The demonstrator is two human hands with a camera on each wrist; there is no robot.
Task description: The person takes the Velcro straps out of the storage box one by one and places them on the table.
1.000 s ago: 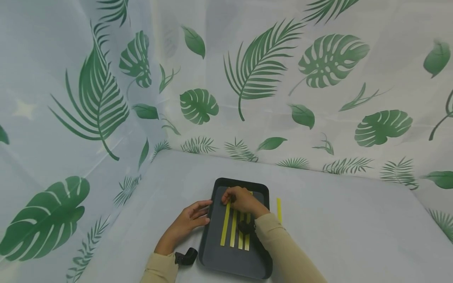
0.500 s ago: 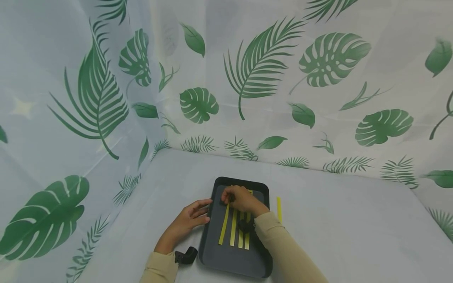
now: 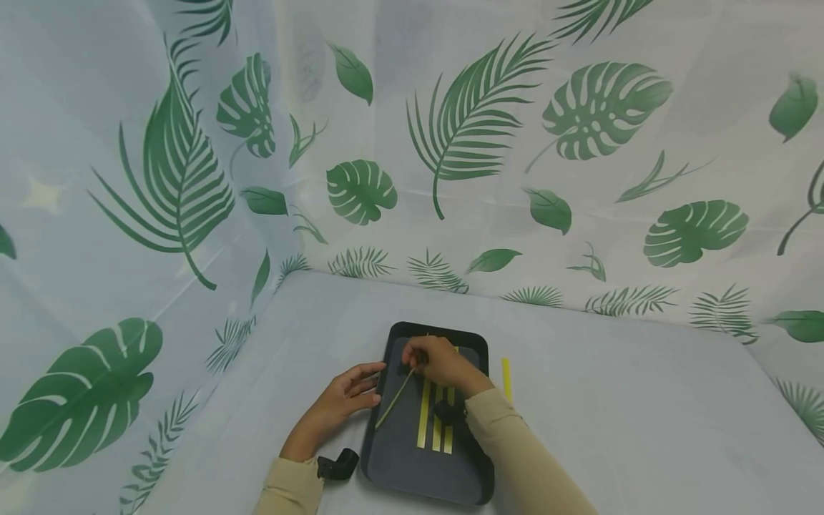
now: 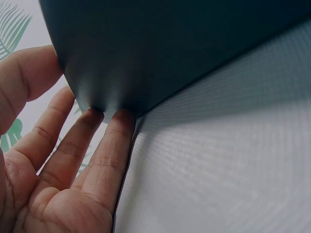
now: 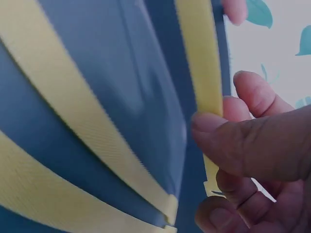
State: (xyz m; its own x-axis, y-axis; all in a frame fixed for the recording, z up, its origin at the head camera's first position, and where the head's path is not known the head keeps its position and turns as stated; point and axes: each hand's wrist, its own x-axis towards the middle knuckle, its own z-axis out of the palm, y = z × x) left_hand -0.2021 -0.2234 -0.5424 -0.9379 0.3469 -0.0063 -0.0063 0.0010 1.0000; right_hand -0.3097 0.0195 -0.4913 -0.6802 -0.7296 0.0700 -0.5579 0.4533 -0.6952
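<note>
A dark grey tray (image 3: 412, 476) lies on the white surface. My right hand (image 3: 444, 363) is over its far half, pinching a thin yellow strip (image 3: 394, 404) between thumb and fingers; in the right wrist view the strip (image 5: 199, 53) shows a small notched tab at its lower end. From the grip it slants down toward the tray's left wall, edge-on in the head view. Several more yellow strips (image 3: 423, 422) lie side by side in the tray, partly covered by the right hand. My left hand (image 3: 337, 400) touches the tray's left outer wall (image 4: 97, 92) with extended fingertips.
Another yellow strip (image 3: 506, 379) lies on the white tabletop (image 3: 618, 422) right of the tray, partly behind the right sleeve. White curtains (image 3: 476, 222) with green leaf prints stand behind and to the left. Black wrist cameras (image 3: 339, 466) sit at both cuffs.
The leftmost strip has swung left at its near end, from lying parallel with the others to slanting toward the tray's left wall, and turned edge-on. The left hand stays put.
</note>
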